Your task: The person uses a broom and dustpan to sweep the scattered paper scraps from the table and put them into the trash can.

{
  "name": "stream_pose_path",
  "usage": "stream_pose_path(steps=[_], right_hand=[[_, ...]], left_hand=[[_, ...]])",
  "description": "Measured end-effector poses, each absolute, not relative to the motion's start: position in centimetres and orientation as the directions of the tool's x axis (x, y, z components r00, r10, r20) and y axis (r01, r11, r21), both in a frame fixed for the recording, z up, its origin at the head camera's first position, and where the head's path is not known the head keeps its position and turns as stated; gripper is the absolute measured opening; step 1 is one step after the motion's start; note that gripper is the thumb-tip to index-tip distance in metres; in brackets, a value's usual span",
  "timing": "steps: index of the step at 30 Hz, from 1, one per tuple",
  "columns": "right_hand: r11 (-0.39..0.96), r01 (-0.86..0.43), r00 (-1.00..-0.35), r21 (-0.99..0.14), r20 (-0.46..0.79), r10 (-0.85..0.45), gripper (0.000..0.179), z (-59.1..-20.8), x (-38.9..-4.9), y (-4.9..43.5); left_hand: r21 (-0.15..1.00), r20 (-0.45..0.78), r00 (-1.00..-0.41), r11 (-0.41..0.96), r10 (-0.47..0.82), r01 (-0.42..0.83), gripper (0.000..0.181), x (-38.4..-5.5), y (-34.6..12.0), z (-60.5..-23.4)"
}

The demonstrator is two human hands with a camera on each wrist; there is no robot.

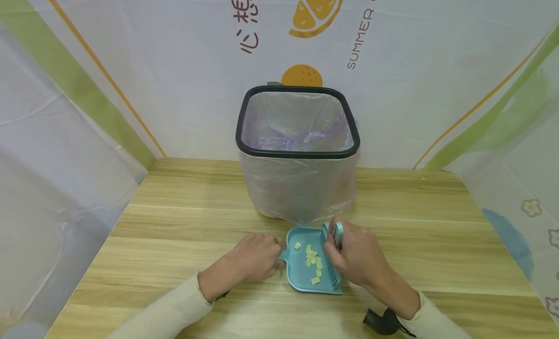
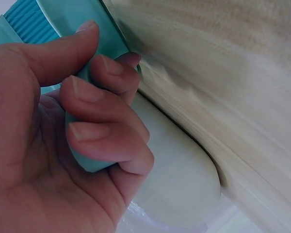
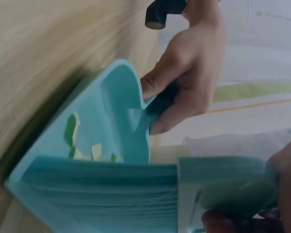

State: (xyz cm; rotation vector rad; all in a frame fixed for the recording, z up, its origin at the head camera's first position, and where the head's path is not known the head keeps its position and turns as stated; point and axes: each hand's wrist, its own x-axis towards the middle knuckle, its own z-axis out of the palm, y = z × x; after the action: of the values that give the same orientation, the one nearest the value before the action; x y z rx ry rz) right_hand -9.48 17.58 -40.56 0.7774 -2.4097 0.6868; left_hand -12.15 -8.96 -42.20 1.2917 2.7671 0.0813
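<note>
A teal dustpan (image 1: 301, 276) lies on the wooden table with several small yellow-green paper scraps (image 1: 311, 259) in it. My left hand (image 1: 257, 259) grips its handle; in the left wrist view the fingers (image 2: 102, 97) curl round that handle. My right hand (image 1: 358, 251) holds a teal hand brush (image 3: 111, 194) by its handle. The brush's bristles stand over the dustpan's open right side, close to the scraps. In the right wrist view the brush covers part of the pan, and the left hand (image 3: 194, 73) shows beyond it.
Just behind the dustpan stands a trash bin (image 1: 301, 188) with a dark rim and a translucent purple-tinted liner. A printed curtain (image 1: 188, 86) hangs behind and at both sides of the wooden table (image 1: 183, 208). A black strapped device (image 1: 384, 322) sits at the right wrist.
</note>
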Motion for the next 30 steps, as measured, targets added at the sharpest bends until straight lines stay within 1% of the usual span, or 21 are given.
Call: stream_pose_path(steps=[8,14,18,23,30], right_hand=[[0.688,-0.652,-0.693,-0.318,0.618,-0.371,0.011,-41.0,-10.0,15.9],[0.652,-0.679,-0.668,-0.338,0.653,-0.357,0.012,-41.5,-10.5,14.4],[0.64,-0.673,-0.682,-0.37,0.645,-0.345,0.013,-41.6,-10.5,14.1],[0.651,-0.64,-0.713,-0.408,0.632,-0.305,0.014,-41.1,-10.1,15.5],[0.722,-0.583,-0.725,-0.374,0.641,-0.253,0.013,-40.3,-9.6,19.0]], left_hand=[[0.058,-0.047,-0.638,0.64,0.769,0.766,0.03,-12.1,-9.0,-42.3],[0.037,-0.016,-0.627,0.627,0.779,0.778,0.029,-12.2,-9.0,-42.5],[0.03,-0.001,-0.623,0.622,0.783,0.782,0.028,-12.2,-9.1,-42.6],[0.05,-0.018,-0.628,0.628,0.778,0.777,0.029,-12.2,-9.0,-42.5],[0.052,-0.012,-0.629,0.628,0.778,0.776,0.029,-12.1,-9.1,-42.4]])
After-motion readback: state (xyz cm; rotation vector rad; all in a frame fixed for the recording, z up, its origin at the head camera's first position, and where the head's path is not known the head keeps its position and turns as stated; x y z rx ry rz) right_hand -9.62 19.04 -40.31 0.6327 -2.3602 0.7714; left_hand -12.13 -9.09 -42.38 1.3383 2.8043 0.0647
